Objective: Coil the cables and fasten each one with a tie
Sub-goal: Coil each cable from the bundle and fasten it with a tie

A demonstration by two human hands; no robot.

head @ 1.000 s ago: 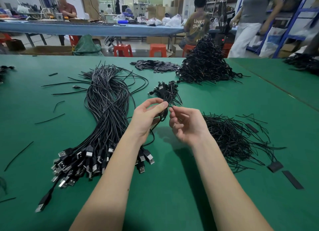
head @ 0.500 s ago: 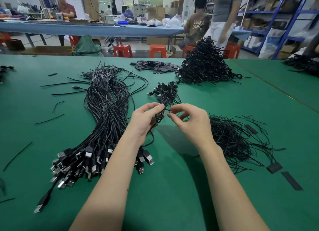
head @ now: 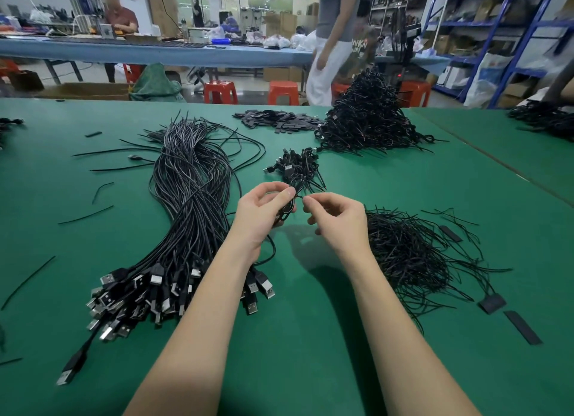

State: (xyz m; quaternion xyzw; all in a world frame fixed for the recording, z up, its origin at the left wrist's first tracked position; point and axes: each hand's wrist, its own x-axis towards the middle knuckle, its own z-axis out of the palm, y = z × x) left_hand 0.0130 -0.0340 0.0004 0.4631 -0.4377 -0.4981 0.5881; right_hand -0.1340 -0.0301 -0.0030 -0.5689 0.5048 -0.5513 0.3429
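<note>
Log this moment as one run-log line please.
step: tying coil | left hand: grips coiled cable | right hand: pinches tie end | loose cables: left | ties: right

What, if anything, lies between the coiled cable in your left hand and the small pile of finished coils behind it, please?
Nothing visible: beyond the coiled cable in the left hand there is only a short stretch of bare green table before the small pile.

Factory assembly floor, green worktables [head: 310, 338], cable heaps [head: 366, 120], storage shelving [head: 497, 27]
</note>
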